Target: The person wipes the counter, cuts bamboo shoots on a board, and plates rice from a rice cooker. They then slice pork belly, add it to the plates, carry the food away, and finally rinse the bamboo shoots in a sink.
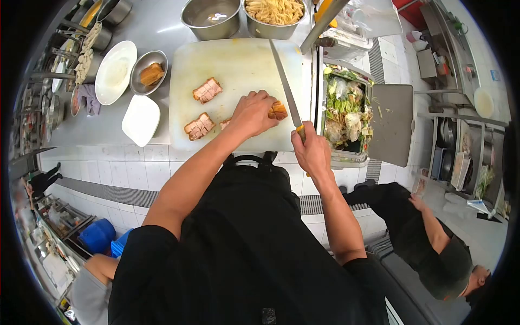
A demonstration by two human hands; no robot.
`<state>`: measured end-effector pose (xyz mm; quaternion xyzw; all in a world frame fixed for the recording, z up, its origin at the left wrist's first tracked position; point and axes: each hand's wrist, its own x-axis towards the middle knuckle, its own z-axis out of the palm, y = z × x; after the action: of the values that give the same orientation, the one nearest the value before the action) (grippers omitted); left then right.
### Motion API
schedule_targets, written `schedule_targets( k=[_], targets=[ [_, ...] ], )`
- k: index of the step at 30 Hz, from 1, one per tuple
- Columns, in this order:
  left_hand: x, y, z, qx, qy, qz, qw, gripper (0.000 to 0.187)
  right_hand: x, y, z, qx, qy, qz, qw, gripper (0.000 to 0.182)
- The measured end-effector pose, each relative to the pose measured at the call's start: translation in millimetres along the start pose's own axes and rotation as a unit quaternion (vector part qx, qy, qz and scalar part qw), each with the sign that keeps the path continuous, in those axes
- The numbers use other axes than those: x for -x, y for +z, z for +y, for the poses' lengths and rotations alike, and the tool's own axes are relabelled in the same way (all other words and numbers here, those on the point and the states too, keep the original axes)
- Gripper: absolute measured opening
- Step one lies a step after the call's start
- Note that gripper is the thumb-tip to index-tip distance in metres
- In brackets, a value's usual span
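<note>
Near the board's (238, 67) right edge, the left hand (252, 114) holds meat (278, 111); the right hand (312, 150) grips a knife (286, 86). Two cut pieces (207, 90) lie toward its left edge.

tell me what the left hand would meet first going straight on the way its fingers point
Probably the knife, whose blade is just past the browned meat piece at the left hand; heights are unclear, so it might pass above.
</note>
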<state>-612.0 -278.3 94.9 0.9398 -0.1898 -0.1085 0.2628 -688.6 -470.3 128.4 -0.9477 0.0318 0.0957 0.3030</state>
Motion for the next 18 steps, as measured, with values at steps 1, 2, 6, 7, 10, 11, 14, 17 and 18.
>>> schedule_targets(
  k=[1,2,6,7,10,11,14,17,18],
  targets=[
    [1,2,-1,0.018,0.012,0.0,1.0,0.062,2,0,2,0.013,0.015,-0.021,1.0,0.03],
    [1,3,-2,0.035,0.024,-0.001,0.999,0.062,4,1,2,0.012,0.018,-0.02,1.0,0.03],
    [7,2,3,-0.001,0.001,0.016,1.0,0.058,10,-4,-13,-0.016,-0.003,0.006,1.0,0.027],
    [9,2,5,-0.002,-0.017,0.008,1.0,0.059,11,-5,-17,-0.043,-0.017,0.03,0.998,0.024],
    [11,4,7,-0.009,-0.043,-0.001,0.999,0.06,6,8,-16,-0.072,-0.053,0.08,0.993,0.033],
    [12,5,8,-0.013,-0.049,0.0,0.999,0.059,1,16,-9,-0.073,-0.052,0.079,0.993,0.033],
    [13,5,8,-0.003,-0.059,-0.012,0.998,0.059,-13,25,-2,0.064,-0.043,-0.057,0.995,0.026],
    [11,3,8,-0.008,-0.072,-0.02,0.997,0.06,-10,7,-7,0.023,-0.044,-0.056,0.997,0.025],
    [11,3,8,-0.008,-0.072,-0.019,0.997,0.06,-8,0,-8,0.023,-0.044,-0.057,0.997,0.025]
  ],
)
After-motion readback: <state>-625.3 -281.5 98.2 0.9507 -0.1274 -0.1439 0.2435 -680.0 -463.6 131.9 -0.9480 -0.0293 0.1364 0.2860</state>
